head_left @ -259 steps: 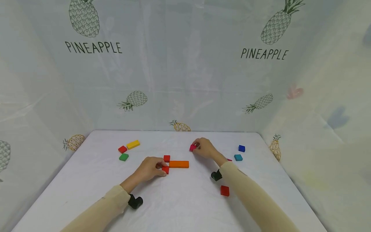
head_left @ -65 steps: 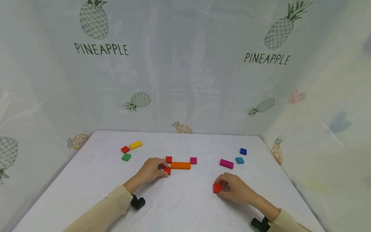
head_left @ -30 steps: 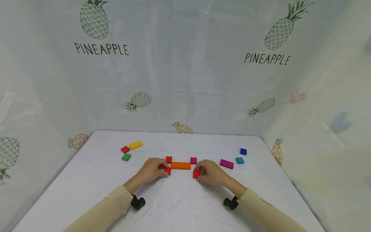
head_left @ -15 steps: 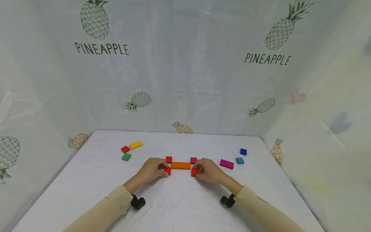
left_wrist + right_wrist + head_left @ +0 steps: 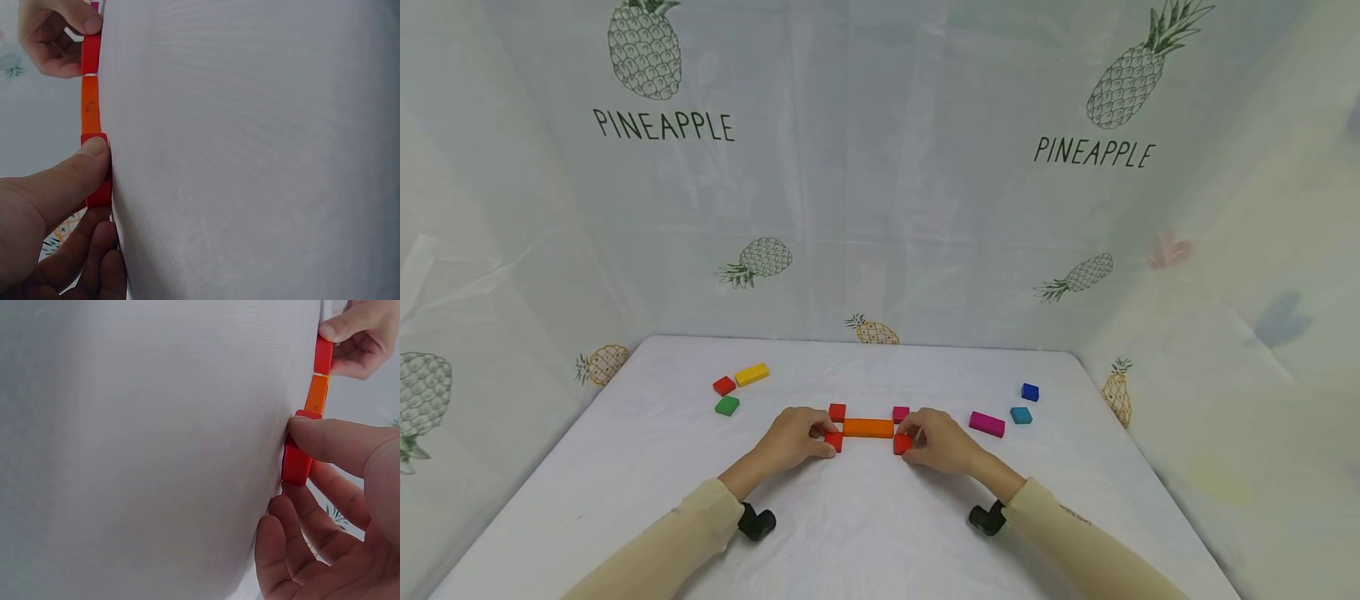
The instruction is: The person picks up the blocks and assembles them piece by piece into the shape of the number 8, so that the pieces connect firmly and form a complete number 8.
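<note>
A long orange block (image 5: 868, 428) lies in the middle of the white table. At its near left corner my left hand (image 5: 790, 439) pinches a red block (image 5: 833, 442) between thumb and fingers. My right hand (image 5: 942, 442) pinches another red block (image 5: 902, 444) at the near right corner; in the right wrist view the thumb lies over part of this red block (image 5: 297, 464). By the far left corner sits a third red block (image 5: 837, 412), and by the far right corner a pink block (image 5: 901, 413), partly covered by my right fingers.
On the left lie a yellow block (image 5: 752, 375), a small red block (image 5: 724, 386) and a green block (image 5: 727, 406). To the right are a magenta block (image 5: 987, 424), a teal block (image 5: 1021, 415) and a dark blue block (image 5: 1030, 392). A printed curtain (image 5: 880, 183) hangs behind the table.
My right hand has put the pink block at the orange block's far right corner. It has then carried the red block from the front right to the near right corner. My left hand keeps its place.
</note>
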A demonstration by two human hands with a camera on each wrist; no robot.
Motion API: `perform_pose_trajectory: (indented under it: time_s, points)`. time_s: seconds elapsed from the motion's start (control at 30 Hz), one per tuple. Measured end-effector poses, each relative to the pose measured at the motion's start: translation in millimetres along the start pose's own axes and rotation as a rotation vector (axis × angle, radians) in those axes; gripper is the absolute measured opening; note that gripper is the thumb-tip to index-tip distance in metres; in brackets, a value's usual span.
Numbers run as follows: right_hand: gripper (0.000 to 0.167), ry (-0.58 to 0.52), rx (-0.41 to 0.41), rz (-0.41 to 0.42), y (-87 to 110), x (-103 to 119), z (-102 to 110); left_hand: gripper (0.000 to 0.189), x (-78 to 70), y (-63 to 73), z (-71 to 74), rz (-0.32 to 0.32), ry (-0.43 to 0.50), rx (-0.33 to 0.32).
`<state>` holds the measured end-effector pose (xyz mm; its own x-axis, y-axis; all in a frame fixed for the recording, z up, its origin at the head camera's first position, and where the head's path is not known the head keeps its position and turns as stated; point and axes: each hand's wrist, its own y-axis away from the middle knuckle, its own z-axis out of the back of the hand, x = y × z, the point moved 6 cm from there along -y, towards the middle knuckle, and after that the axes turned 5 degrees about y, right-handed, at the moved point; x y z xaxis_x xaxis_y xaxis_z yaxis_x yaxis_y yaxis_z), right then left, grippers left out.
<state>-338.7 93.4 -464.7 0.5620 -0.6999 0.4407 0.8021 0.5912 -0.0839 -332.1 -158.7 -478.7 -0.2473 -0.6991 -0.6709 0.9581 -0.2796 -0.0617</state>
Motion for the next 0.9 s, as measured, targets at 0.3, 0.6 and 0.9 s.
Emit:
perform_pose_trajectory:
  time_s: [0.3,0.6,0.9]
  points:
    - [0.031,-0.008,0.003,-0.002,0.1,1.0,0.4,0.024,-1.1,-0.6,0.1,-0.007,0.01,0.001]
    - [0.031,-0.008,0.01,-0.003,-0.5,-0.4,-0.4,0.024,-0.4,0.5,-0.2,0.013,0.006,0.001]
    - [0.034,-0.018,0.013,-0.023,-1.2,-2.2,-0.7,0.023,-2.2,0.8,0.6,0.003,0.009,0.002]
